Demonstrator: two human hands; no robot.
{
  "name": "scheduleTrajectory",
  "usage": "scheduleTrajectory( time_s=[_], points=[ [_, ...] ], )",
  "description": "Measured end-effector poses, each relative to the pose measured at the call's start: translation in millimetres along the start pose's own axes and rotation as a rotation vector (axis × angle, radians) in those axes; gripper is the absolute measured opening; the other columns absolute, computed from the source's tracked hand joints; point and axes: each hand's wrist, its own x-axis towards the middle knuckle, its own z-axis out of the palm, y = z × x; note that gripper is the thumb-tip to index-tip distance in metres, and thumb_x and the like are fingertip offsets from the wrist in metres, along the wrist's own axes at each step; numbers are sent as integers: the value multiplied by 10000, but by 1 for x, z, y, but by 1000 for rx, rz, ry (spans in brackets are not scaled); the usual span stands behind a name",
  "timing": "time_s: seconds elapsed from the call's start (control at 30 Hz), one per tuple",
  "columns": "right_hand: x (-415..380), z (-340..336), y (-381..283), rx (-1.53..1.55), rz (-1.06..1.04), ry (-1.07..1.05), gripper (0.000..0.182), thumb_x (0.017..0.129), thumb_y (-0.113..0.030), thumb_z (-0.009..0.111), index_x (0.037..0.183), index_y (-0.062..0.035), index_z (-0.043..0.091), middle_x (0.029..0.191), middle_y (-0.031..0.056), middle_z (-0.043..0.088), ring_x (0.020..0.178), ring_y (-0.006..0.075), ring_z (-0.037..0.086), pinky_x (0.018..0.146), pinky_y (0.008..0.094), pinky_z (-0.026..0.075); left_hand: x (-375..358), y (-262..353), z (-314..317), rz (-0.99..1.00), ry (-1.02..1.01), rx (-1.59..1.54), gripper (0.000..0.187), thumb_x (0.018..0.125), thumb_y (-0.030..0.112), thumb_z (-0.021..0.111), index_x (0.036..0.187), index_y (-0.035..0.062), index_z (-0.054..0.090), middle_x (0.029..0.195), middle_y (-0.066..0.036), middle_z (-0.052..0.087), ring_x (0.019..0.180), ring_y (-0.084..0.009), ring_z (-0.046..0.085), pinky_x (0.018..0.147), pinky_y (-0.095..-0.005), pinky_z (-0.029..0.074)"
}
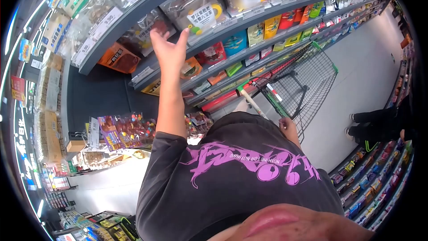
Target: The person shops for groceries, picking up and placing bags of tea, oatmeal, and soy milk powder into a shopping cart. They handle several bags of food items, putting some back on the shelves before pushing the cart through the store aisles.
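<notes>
My left hand point(170, 50) is raised to the shelf with thumb and fingers spread apart. It is open and holds nothing that I can see. Its fingertips overlap a clear bag of dried goods point(145, 33); whether they touch it cannot be told. Just right of the thumb sits a clear bag with a white label and a yellow ring point(200, 15). Low at my right side, my right hand point(288, 128) has curled fingers beside the wire shopping cart point(307, 85). What it holds, if anything, is hidden. The cart's pale handle point(253, 102) lies to its left.
Shelves of colourful snack pouches point(272, 27) run along the front. An orange pouch point(119, 58) lies on the lower shelf at left. Hanging snack bags point(127, 131) are beside my left arm. A person in dark trousers point(372, 125) stands in the aisle point(356, 62) at right.
</notes>
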Motion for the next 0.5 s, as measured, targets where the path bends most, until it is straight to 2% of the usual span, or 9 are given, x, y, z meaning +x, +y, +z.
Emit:
scheduleTrajectory(
  time_s=[0.07, 0.1, 0.17, 0.23, 0.3, 0.33, 0.43, 0.47, 0.5],
  points=[
    [-8, -8, 4, 8, 5, -8, 123, 997, -61, 721, 1091, 18, 730, 966, 162, 763, 863, 244, 765, 776, 354, 594, 7, 7, 5, -20, 16, 109, 736, 851, 214, 959, 1334, -85, 491, 1369, -208, 576, 1248, -264, 614, 1093, -425, 524],
    [-12, -9, 7, 26, 5, 7, 118, 1002, -65, 719, 1085, 19, 729, 962, 162, 762, 851, 242, 762, 772, 354, 593, 10, 1, 6, 88, 47, 105, 685, 855, 212, 957, 1293, -71, 512, 1325, -188, 588, 1199, -248, 614, 1058, -423, 522],
    [-21, -16, 12, 47, 29, 43, 112, 1014, -75, 714, 1073, 20, 726, 955, 160, 760, 828, 240, 757, 765, 356, 591, 6, 8, 15, 106, 175, 104, 662, 856, 211, 957, 1273, -63, 521, 1294, -177, 599, 1165, -237, 614, 1028, -412, 513],
    [-35, -27, -8, 46, 87, 67, 125, 1025, -104, 725, 1028, 21, 727, 891, 153, 748, 780, 231, 742, 750, 355, 579, 9, 7, 14, 146, 151, 93, 690, 834, 252, 958, 1270, -80, 538, 1276, -222, 567, 1158, -285, 587, 1000, -440, 507],
    [-42, -30, 0, -4, 122, 54, 136, 1025, -119, 733, 1007, 16, 731, 857, 147, 741, 763, 219, 735, 733, 354, 568, 11, 7, 13, 33, 108, 170, 675, 843, 271, 959, 1243, -93, 555, 1258, -226, 591, 1141, -295, 602, 1009, -438, 508],
    [-48, -31, 2, -27, 175, 49, 242, 1039, -227, 730, 997, 11, 735, 837, 173, 728, 765, 265, 731, 715, 389, 549, 13, 5, 13, 6, 101, 193, 677, 841, 284, 962, 1232, -102, 565, 1255, -232, 600, 1141, -305, 613, 1012, -433, 511],
    [-60, -17, 72, -76, 172, -75, 390, 1062, -368, 682, 1003, 16, 727, 878, 228, 725, 803, 370, 727, 728, 452, 538, 18, 1, 15, -23, 87, 268, 696, 838, 316, 967, 1219, -122, 582, 1262, -250, 613, 1148, -316, 632, 1015, -428, 520],
    [-59, -27, 37, -188, 252, -115, 502, 1076, -458, 620, 999, 30, 712, 921, 273, 717, 859, 456, 710, 762, 496, 533, 21, 1, 15, -24, 85, 294, 704, 837, 325, 968, 1217, -128, 585, 1268, -256, 615, 1151, -317, 636, 1016, -427, 523],
    [-56, -32, 19, -160, 234, -106, 501, 1079, -454, 613, 996, 30, 712, 922, 276, 718, 864, 460, 711, 764, 499, 532, 23, 4, 15, -50, 79, 314, 714, 837, 336, 970, 1237, -118, 590, 1266, -227, 621, 1149, -297, 635, 1009, -420, 522]
  ],
)
